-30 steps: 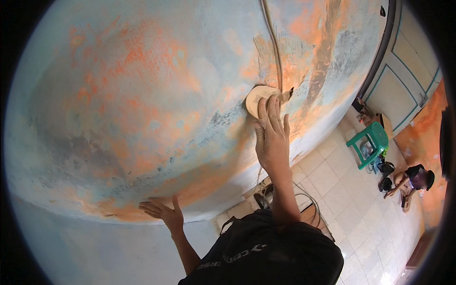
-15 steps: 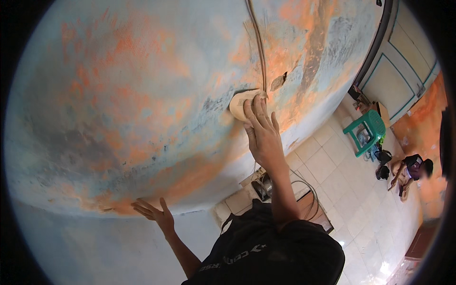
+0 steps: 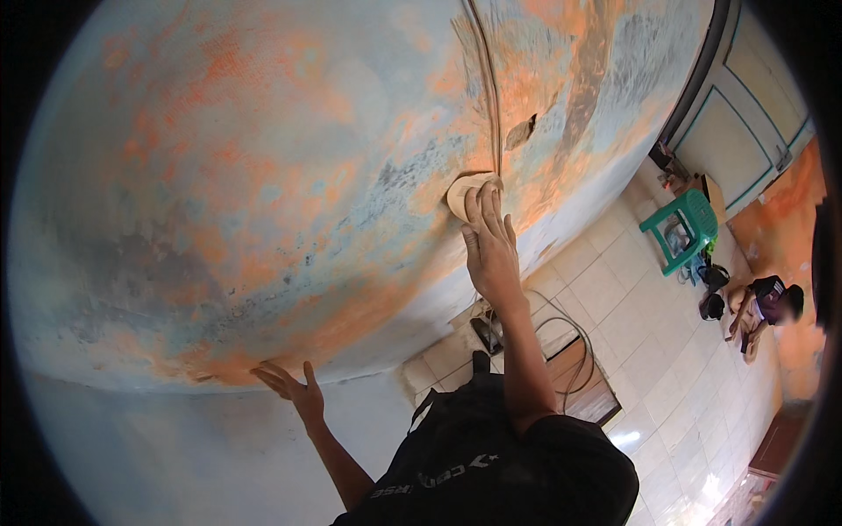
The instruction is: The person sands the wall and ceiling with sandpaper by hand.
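My right hand point(image 3: 493, 254) presses a beige, rounded piece of sandpaper point(image 3: 465, 195) against the wall, its fingers spread over the sheet. The wall point(image 3: 351, 167) is worn, with patches of pale blue, orange and grey. A thin cable point(image 3: 488, 79) runs along the wall down to the sandpaper. Right of the cable, a chipped hole point(image 3: 521, 133) breaks the surface. My left hand point(image 3: 298, 393) is open, fingers stretched out against the wall's lower left part, with nothing in it.
On the tiled floor point(image 3: 631, 289) to the right stands a green plastic stool point(image 3: 688, 223), with bags beside it. A person point(image 3: 767, 307) sits by the orange wall. Near my body lie a brown board point(image 3: 583, 381) and a looped cable point(image 3: 586, 346). A door point(image 3: 732, 145) is at far right.
My right hand and the sandpaper have slid slightly down and right on the wall, relative to the chipped hole. My left hand stays at about the same spot. The whole view has shifted a little.
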